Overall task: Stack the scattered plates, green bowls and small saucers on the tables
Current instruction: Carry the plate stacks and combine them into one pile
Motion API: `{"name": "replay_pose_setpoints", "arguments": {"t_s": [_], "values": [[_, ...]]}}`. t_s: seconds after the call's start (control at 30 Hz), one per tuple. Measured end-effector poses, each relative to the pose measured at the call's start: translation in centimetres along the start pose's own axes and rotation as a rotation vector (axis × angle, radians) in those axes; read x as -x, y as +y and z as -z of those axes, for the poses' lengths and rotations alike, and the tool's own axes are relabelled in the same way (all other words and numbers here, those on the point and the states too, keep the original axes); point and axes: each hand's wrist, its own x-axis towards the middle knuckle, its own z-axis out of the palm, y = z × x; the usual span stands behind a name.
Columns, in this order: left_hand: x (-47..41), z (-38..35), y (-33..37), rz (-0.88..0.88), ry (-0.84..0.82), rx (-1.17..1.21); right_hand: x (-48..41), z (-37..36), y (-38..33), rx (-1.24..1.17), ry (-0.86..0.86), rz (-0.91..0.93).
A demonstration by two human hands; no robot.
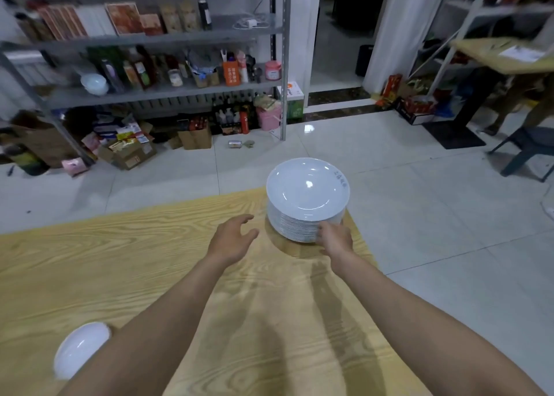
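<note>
Steadying the stack of white plates [307, 198] is the step I judge to be in hand. The right grip [334, 236] is on its near side, low down, with fingers bent against the bottom rims. I cannot tell whether they hook under the lowest plate. The left grip [232, 239] hangs just left of the stack with fingers spread and relaxed, holding nothing and not touching it.

To do this well I would bring the left grip in against the stack's left side, opposite the right. The pile is then squeezed between two sides rather than shoved from one. It is tall and sits at the far right corner of the wooden surface [120, 260], close to both edges, so I would draw it toward me, never outward. Pressure belongs low, since a push near the top could shear the upper plates off.

I count one stack, with well over a dozen rims that are too fine to number exactly. One loose white plate [79, 347] lies well apart from the stack, near-left of it, partly behind my left forearm. No green bowls are in view.
</note>
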Motion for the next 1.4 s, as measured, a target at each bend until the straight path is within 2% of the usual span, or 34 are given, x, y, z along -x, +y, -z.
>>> {"name": "replay_pose_setpoints", "arguments": {"t_s": [0.1, 0.23, 0.3, 0.47, 0.93, 1.17, 1.4], "values": [[4.6, 3.8, -1.6, -0.110, 0.024, -0.350, 5.4, -1.7, 0.4, 0.422, -0.188, 0.262], [11.4, 8.7, -4.8, -0.132, 0.115, -0.577, 13.0, -4.9, 0.3, 1.035, -0.344, 0.644], [15.0, 11.3, -6.8, -0.098, 0.150, -0.646, 16.7, -6.9, 0.3, 1.203, -0.348, 0.796], [23.6, 17.9, -11.2, 0.049, 0.261, -0.713, 25.0, -12.9, 0.6, 1.400, -0.405, 1.035], [43.9, 31.3, -23.3, 0.419, 0.495, -0.652, 44.5, -29.8, 3.1, 1.463, -0.631, 1.484], [48.7, 36.4, -30.2, 0.571, 0.565, -0.655, 51.0, -39.8, 4.5, 1.460, -0.728, 1.673], [50.9, 44.3, -38.2, 0.704, 0.592, -0.679, 57.2, -53.1, 4.9, 1.400, -0.775, 1.836]]}}
